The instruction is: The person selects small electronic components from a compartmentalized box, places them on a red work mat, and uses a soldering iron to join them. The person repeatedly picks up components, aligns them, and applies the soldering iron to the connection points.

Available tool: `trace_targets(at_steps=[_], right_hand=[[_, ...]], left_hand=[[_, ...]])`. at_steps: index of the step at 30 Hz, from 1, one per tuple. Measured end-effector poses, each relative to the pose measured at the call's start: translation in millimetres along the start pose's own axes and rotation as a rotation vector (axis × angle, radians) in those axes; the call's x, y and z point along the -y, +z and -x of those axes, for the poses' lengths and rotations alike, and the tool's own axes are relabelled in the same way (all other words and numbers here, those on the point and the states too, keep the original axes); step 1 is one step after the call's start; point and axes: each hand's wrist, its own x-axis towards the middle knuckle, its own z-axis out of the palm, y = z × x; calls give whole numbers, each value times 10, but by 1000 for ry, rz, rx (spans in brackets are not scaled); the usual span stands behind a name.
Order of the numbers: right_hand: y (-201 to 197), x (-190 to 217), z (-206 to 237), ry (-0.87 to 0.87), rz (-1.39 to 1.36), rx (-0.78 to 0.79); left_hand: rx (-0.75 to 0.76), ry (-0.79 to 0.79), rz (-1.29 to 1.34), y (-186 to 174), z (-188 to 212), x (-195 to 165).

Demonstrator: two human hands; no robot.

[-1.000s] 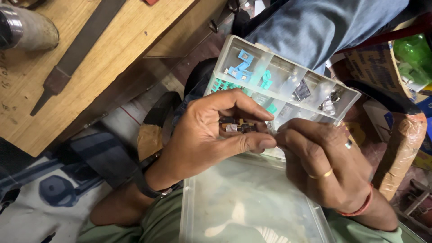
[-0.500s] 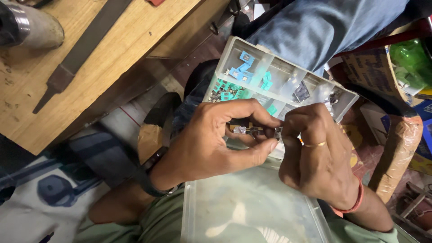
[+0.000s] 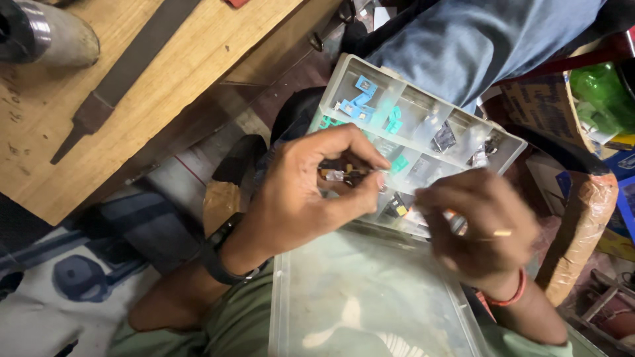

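Wooden table [image 3: 172, 79] occupying upper left, flat metal file [image 3: 126, 69] lying diagonally on it, grey cylindrical object [image 3: 49, 36] resting at its corner, green plastic bag [image 3: 598, 99] sitting at right edge.

Wooden bench [image 3: 198, 59]; flat file [image 3: 122, 73]; metal cylinder [image 3: 46, 33]

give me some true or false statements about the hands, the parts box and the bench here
1. The left hand pinches a small part between thumb and fingers. True.
2. The compartment box is shut. False: its clear lid lies open.
3. Blue parts lie in a far compartment. True.
4. The right hand rests on the wooden bench. False: it is over the box.
5. A file lies on the bench. True.
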Motion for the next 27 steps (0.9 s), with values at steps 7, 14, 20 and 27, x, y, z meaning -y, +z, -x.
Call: trace_targets(at_steps=[7, 14, 20, 27], right_hand=[[323, 1, 316, -119, 373, 325], [429, -10, 337, -122, 399, 320], [480, 19, 316, -64, 459, 297], [540, 18, 316, 38, 390, 274]], left_hand=[[-16, -119, 97, -24, 11, 171], [-28, -146, 143, -51, 3, 249], [-23, -146, 165, -74, -6, 283], [-17, -121, 165, -101, 8, 287]])
